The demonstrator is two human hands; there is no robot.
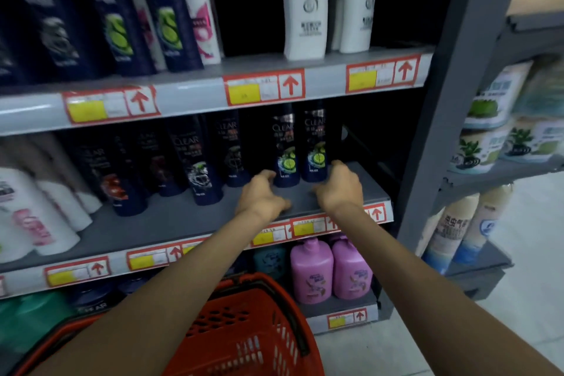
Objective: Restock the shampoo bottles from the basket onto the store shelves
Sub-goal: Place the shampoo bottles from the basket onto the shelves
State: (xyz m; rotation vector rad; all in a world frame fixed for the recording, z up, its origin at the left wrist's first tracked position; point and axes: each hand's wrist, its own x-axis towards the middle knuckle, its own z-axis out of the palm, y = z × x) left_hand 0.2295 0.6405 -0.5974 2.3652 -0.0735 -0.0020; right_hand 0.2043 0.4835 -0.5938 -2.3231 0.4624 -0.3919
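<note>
Red basket (244,333) below; hands (262,194) (338,186) half-curled beside two upright shampoo bottles (285,159) (314,149), grip unclear.

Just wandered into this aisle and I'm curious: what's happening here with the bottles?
A person is stocking shop shelves. The right hand curls round the base of the right lime-label bottle on the middle shelf; the left hand sits at the base of the left lime-label bottle, though a hold is unclear. Both bottles stand upright. A red basket sits below the arms.
</note>
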